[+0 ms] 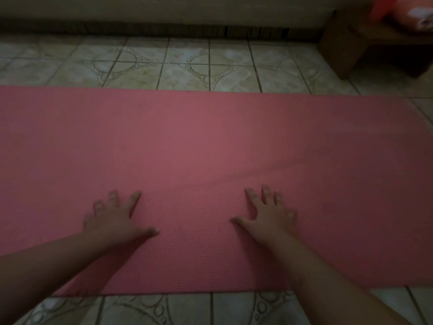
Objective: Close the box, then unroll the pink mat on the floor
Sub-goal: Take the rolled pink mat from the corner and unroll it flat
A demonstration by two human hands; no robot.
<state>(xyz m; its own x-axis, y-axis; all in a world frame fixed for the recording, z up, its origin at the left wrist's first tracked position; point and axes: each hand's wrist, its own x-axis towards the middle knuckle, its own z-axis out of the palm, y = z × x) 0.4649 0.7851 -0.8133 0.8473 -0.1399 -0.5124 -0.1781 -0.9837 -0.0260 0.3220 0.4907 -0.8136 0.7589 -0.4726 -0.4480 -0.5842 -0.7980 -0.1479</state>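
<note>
Mat (210, 141), pink, lies unrolled flat on the tiled floor (187, 64), running across the head view from the left edge to the right, with a slight ripple right of centre. Both hands press palm-down on its near part, well apart: the left hand (117, 219) and the right hand (269, 214) each have fingers (136, 198) spread open, gripping nothing. A brown wooden bench (346, 43) stands at the far right beside the wall (164, 8).

Beneath me the pale, circle-patterned tiled floor (210, 66) carries the flat pink textured foam mat (210, 137), which lies unrolled across it, a faint ripple right.
</note>
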